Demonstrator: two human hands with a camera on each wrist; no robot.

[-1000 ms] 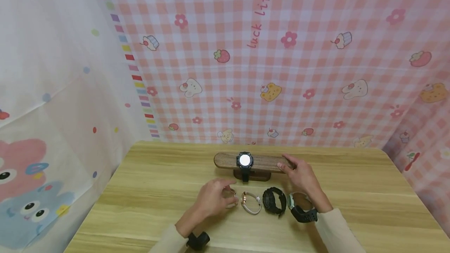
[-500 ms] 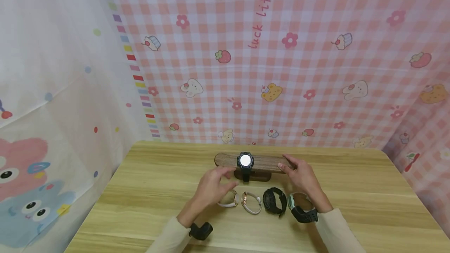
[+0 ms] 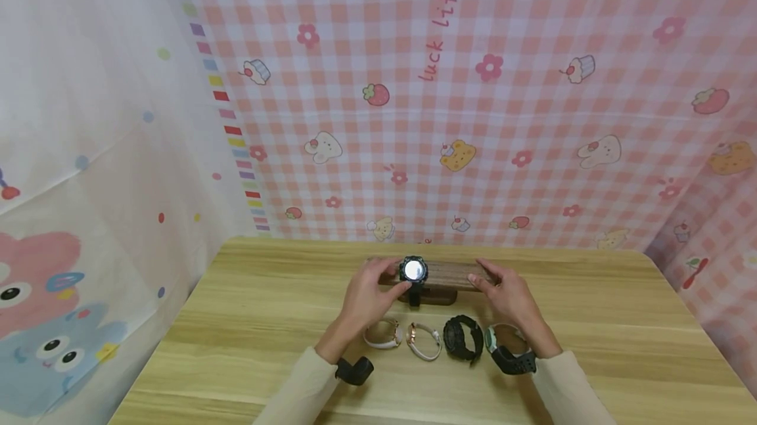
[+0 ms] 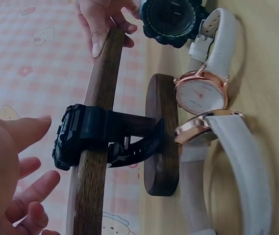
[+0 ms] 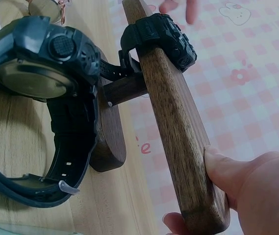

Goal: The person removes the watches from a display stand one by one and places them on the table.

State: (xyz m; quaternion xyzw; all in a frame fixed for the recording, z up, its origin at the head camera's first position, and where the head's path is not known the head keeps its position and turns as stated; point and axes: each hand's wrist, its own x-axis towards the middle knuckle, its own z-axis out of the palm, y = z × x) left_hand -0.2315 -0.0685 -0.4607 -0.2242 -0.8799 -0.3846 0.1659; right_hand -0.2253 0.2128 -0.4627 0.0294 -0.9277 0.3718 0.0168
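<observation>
A dark wooden watch stand (image 3: pixel 452 274) has a black digital-style watch (image 3: pixel 413 270) strapped round its bar. My right hand (image 3: pixel 508 293) grips the bar's right end, thumb on the front face and fingers behind. At the left part of the bar, my left hand (image 3: pixel 368 290) spreads thumb and fingers next to the black watch. In the left wrist view, its fingertips (image 4: pixel 38 126) stand a little apart from the watch case (image 4: pixel 70 134). The right wrist view shows the right thumb (image 5: pixel 222 164) pressed against the wood.
In front of the stand lies a row of watches: two with white straps and rose-gold cases (image 3: pixel 381 346) (image 3: pixel 424 355), a chunky black one (image 3: pixel 454 339), and a pale green one (image 3: pixel 491 338) by the right wrist. A patterned cloth (image 3: pixel 414 116) hangs behind the wooden table (image 3: pixel 284 293).
My left hand has moved up and to the right, from the leftmost white-strapped watch to the stand's left part. The right hand keeps its grip on the bar's right end.
</observation>
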